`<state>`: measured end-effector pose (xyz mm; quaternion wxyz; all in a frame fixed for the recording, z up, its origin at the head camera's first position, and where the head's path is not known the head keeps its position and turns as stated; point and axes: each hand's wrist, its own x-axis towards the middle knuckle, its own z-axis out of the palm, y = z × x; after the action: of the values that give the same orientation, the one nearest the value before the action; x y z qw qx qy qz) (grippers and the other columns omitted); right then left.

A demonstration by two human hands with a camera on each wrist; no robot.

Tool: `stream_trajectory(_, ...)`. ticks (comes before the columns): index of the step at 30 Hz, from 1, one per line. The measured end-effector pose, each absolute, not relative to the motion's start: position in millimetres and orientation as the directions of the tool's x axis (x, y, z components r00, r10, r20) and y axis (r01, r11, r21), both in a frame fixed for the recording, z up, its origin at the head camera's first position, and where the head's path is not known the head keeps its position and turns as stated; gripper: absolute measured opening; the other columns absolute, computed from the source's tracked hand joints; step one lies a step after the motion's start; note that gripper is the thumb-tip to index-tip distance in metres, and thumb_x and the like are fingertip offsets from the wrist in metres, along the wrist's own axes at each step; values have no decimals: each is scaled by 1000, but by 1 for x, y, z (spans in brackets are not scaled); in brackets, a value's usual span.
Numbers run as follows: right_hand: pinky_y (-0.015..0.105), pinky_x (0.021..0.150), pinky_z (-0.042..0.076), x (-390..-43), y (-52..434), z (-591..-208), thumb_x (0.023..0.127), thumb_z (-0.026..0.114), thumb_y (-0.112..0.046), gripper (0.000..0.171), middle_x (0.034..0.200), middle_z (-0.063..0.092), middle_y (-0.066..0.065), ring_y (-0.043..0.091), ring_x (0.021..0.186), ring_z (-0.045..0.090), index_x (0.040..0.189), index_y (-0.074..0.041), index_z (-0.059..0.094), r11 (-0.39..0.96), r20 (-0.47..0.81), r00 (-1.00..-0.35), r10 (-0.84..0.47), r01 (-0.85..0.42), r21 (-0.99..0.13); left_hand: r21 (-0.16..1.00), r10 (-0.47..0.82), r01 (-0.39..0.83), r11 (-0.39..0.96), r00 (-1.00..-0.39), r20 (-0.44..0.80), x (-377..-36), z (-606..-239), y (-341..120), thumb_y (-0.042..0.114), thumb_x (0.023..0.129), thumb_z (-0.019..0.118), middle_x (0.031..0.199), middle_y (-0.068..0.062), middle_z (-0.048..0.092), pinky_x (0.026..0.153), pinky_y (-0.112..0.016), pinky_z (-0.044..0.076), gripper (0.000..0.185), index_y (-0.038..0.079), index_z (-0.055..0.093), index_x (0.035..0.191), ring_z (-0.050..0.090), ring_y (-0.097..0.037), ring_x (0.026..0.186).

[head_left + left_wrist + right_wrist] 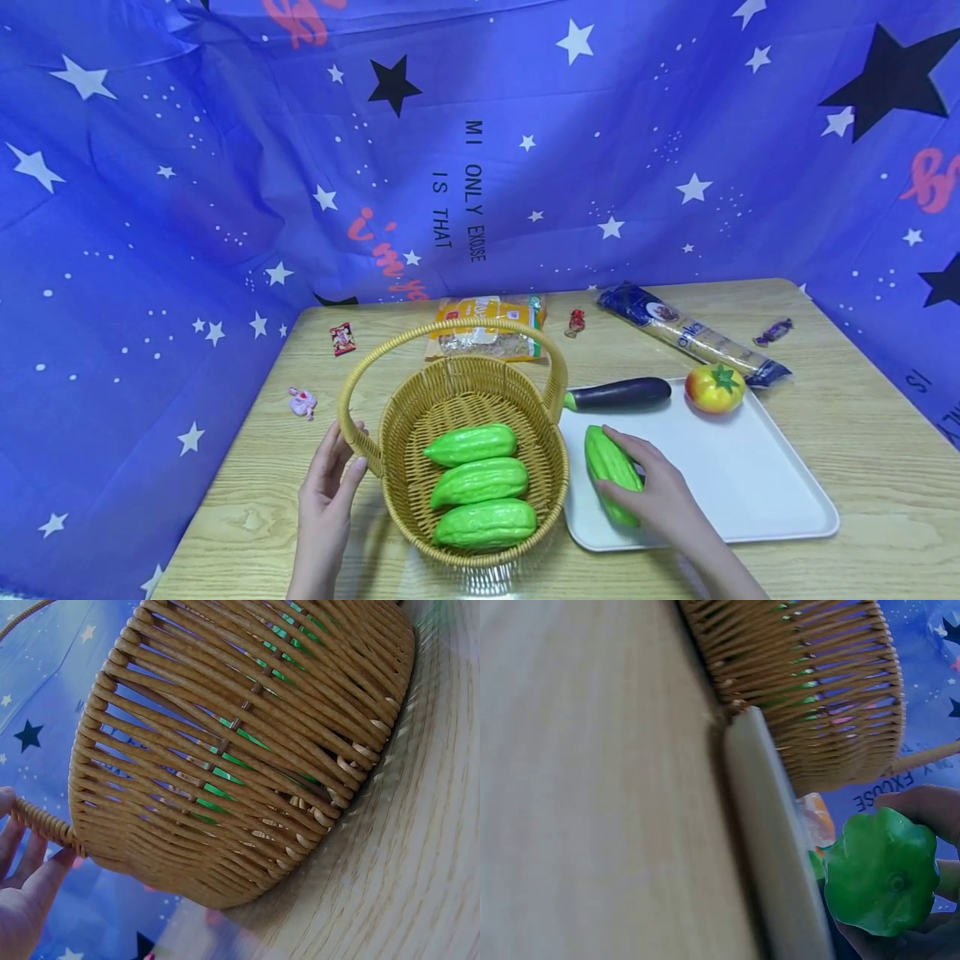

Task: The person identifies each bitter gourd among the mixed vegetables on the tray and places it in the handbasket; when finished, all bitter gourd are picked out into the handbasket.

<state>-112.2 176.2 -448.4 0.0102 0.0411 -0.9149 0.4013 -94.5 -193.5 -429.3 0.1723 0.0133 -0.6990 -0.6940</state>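
Wicker basket (551, 467): centre of the table (862, 467), round, tall hoop handle (450, 327); three green gourds (480, 482) inside, side by side, long axes running 9 to 3 o'clock.
Left hand (326, 492): at 9 o'clock of the basket, fingers nearly straight, tips against the handle's root and outer wall; steadies, grips nothing. Left wrist view confirms: fingertips (45, 862) at the handle's base (41, 821).
Right hand (660, 496): on the tray (750, 483), at 3 o'clock of the basket, fingers and thumb curled over the fourth gourd (611, 471); clamped on it.
Fourth gourd, place: on the tray's near left part, just beside the basket wall, apart from it.
Fourth gourd, axis: roughly 11 to 5 o'clock, far end free, near end under the palm. Right wrist view: blunt end (881, 874) facing the camera, fingers (922, 810) around it.
Key relation: gourd directly beneath the right hand; basket opening at 9 o'clock from that hand, over the rim. Right hand far nearer than left, which lies across the basket.
Judgement: axis lies crosswise to the three gourds inside; a turn toward 9 to 3 would likely be needed to match them.
Free room in basket: far half, at 12 o'clock of the three.
Tray, other things: aubergine (618, 393) at the far left edge, tomato (715, 388) at the far corner.
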Motion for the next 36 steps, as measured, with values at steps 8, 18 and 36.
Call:
stream_trajectory(8,62,94,45,-115,181,-438,76,77,-25,74,138,45,25,44,120,49,140,-12,44,671,88,-993,-84,-121,-732,976,-259,213,40,-941,216,-94,-429,-194,1,94,52,125,12,59,99,-10,44,51,7,38,142,54,3,118)
stream_trajectory(18,62,94,44,-114,181,-429,75,78,-21,73,138,46,23,43,120,48,140,-13,44,664,104,-990,-96,-141,-734,981,-263,190,45,-945,195,-95,-430,-194,1,93,53,125,13,58,101,-11,42,52,9,38,143,53,3,118)
stream_trajectory(36,63,95,44,-106,170,-410,72,80,-19,73,137,50,18,40,120,50,138,-18,48,639,173,-976,-136,-220,-737,983,-261,176,40,-948,181,-95,-431,-194,1,93,53,127,10,58,101,-11,42,53,10,38,143,53,3,119)
